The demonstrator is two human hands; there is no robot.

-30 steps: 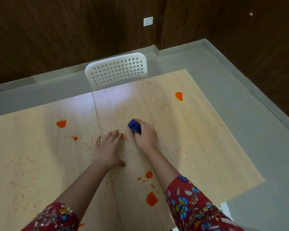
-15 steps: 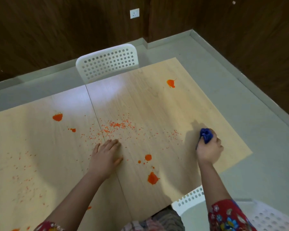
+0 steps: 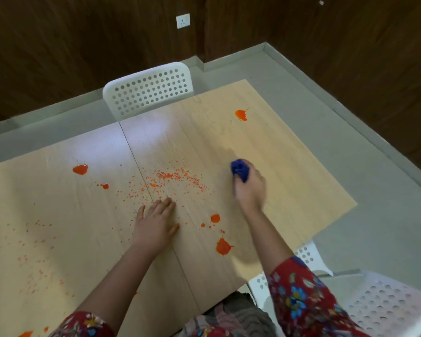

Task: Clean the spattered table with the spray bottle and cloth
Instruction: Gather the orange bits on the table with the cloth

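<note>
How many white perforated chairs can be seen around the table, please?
2. The far chair stands at the far edge of the table; the near chair is by its near right corner, partly hidden by the right sleeve. Others may lie outside the frame.

Hands and spatter on the table (image 3: 289,166)
The left hand (image 3: 156,227) lies flat by the middle seam (image 3: 134,152), just near of the crumb scatter (image 3: 175,178); the right hand (image 3: 252,193) holds the cloth (image 3: 240,170) to the scatter's right. A chair (image 3: 148,90) stands behind the far edge, a second chair (image 3: 387,302) at the near right.
</note>
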